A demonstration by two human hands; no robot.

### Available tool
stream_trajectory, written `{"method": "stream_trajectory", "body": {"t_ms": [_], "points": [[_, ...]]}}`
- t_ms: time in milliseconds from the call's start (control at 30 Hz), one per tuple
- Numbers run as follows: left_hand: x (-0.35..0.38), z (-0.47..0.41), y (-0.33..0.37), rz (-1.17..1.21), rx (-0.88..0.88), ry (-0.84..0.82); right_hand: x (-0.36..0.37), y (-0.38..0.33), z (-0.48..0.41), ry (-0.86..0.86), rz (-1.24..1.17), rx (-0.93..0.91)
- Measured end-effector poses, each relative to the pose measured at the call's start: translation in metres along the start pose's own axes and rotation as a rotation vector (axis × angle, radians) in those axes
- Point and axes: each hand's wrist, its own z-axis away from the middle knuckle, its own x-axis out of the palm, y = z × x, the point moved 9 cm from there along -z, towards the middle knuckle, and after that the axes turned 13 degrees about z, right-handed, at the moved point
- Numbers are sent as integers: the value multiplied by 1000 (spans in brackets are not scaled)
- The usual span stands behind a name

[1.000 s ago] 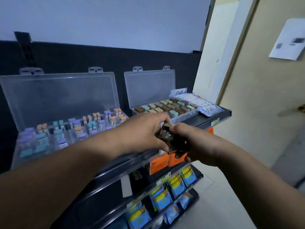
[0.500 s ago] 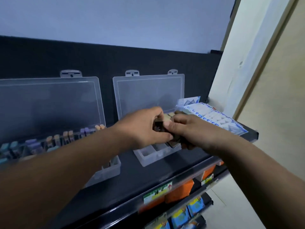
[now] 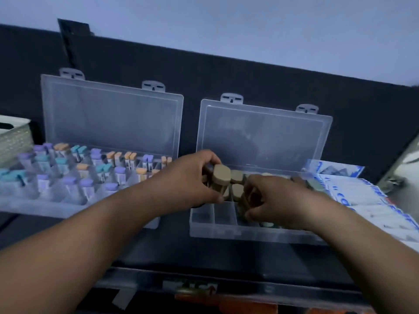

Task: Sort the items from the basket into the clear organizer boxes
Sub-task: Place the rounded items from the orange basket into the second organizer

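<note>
Tan-capped brown vials (image 3: pixel 221 177) are clasped by the left hand (image 3: pixel 188 180) above the clear plastic organizer box (image 3: pixel 224 233), presumably as supply; others are gripped by the right hand (image 3: pixel 281 205) for seating inside.

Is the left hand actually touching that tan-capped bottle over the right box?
Touching. The head view shows the left hand gripping the tan-capped bottle, fingers curled round its body, over the right organizer box.

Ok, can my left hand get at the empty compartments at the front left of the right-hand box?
Probably yes. The left hand hovers right beside those empty compartments, the lid stands open and nothing covers them, though the hand grips a tan-capped item.
</note>
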Motion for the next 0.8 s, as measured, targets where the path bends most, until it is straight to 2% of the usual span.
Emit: {"method": "stream_trajectory", "body": {"t_ms": [133,333,433,533,600,667,800], "points": [[0,8,-10,25,-21,47,16,-3,-13,-81,-42,-99],[8,11,-13,-15,-35,55,26,2,-20,-136,-82,-94],[12,10,-11,-54,-30,67,11,3,-20,-41,-185,-90],[14,9,-6,-108,-22,81,-12,-4,-16,82,-534,-174],[14,9,-2,-141,-6,89,-17,-16,-12,42,-703,-272],[12,8,1,-172,-7,109,-20,-25,-10,28,-731,-320],[8,6,1,-191,-18,129,-22,-30,-18,95,-669,-293]]}}
